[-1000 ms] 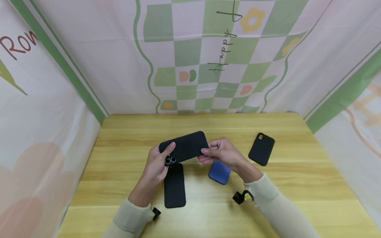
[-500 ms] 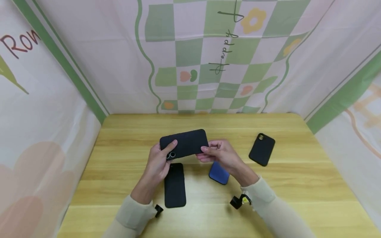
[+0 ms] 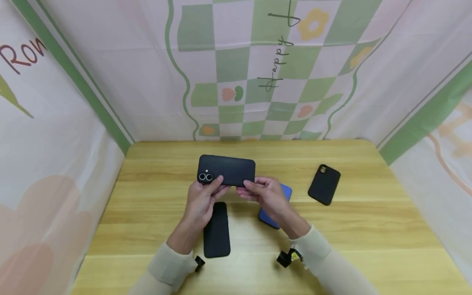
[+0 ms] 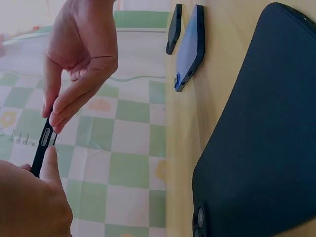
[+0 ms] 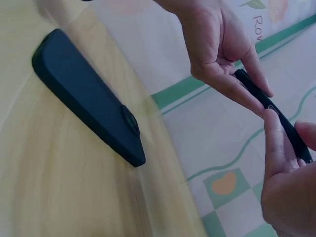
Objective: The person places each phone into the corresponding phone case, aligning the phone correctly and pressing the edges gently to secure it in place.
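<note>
A black phone in a dark case point(image 3: 236, 169) is held above the table, its back and two ringed camera lenses showing in the head view. My left hand point(image 3: 199, 205) pinches its lower edge near the lenses, thumb on the back. At the opposite end, my right hand point(image 3: 271, 200) pinches the lower corner between thumb and fingers. Seen edge-on in the left wrist view, the phone point(image 4: 43, 140) shows a long side button. Under my left wrist lies another black phone-shaped piece point(image 3: 216, 235). A blue one point(image 3: 268, 218) is partly hidden beneath my right hand.
A smaller black phone case point(image 3: 324, 186) with a camera cutout lies at the right of the wooden table point(image 3: 368, 229). A patterned curtain point(image 3: 236, 65) hangs behind the table's far edge, with cloth at both sides. Small black wrist cameras point(image 3: 284, 259) hang from the sleeves.
The held phone has turned from a slant to nearly level, its lenses now fully visible. My left hand has shifted along the lower edge; my right hand has moved slightly left and down.
</note>
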Tool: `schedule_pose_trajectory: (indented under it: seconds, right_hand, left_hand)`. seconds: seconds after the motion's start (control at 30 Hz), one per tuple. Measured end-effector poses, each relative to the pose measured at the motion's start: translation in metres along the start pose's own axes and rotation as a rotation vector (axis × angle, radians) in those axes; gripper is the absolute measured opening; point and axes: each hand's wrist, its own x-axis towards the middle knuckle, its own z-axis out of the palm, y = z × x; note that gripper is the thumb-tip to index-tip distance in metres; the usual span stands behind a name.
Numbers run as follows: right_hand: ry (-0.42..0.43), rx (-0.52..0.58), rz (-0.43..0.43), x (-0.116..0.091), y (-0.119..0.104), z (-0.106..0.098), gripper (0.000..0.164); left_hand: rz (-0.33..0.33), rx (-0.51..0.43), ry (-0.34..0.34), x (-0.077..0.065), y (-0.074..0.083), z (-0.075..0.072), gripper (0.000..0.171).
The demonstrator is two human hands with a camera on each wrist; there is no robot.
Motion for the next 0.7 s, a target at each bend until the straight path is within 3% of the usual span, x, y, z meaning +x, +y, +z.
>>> schedule_pose_trajectory:
  seconds: [0.13,0.3,0.43,0.57,0.7]
  right_hand:
    - [-0.038,-0.064,0.02,0.003,-0.002,-0.003,0.011]
    - [-0.071,-0.215,0.051,0.015,-0.012,-0.009,0.022]
    - [-0.083,-0.424,0.096,0.029,-0.025,-0.012,0.034]
    - [-0.168,-0.624,0.138,0.042,-0.034,-0.008,0.028]
    - [-0.236,-0.645,0.17,0.055,-0.034,-0.002,0.016]
  left_hand:
    - [0.003,0.023,-0.009,0.001,0.004,-0.004,0.038]
    - [-0.03,0.161,-0.067,0.005,0.015,-0.013,0.035]
    - [-0.104,0.344,-0.164,0.011,0.024,-0.021,0.033]
    - [-0.161,0.478,-0.295,0.021,0.033,-0.029,0.034]
    - [-0.198,0.559,-0.352,0.035,0.043,-0.038,0.032]
